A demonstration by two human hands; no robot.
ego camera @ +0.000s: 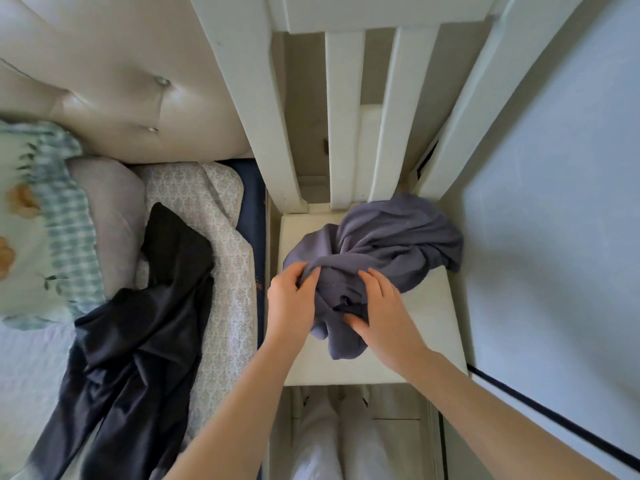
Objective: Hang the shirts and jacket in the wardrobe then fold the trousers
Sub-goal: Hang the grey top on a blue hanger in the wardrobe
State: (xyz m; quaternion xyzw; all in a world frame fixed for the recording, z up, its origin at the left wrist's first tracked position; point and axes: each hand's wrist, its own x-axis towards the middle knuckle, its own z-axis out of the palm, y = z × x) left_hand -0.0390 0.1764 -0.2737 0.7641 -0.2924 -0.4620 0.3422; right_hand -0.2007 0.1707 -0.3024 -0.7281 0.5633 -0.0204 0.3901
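A crumpled grey-purple garment (388, 244) lies on the seat of a white chair (429, 317) right in front of me. My left hand (292, 299) grips a bunch of its cloth at the near left edge. My right hand (381, 306) holds the cloth too, thumb tucked under a fold and fingers curled over it. A dark navy garment (138, 327) lies spread across the bed on the left, part of it hanging toward the bed's near edge.
The chair's slatted white back (346, 116) rises behind the seat. A bed with patterned sheet (225, 271), pillows (41, 216) and a tufted beige headboard (121, 74) fills the left. A pale blue surface (561, 202) closes off the right. My legs in light trousers (332, 441) show below.
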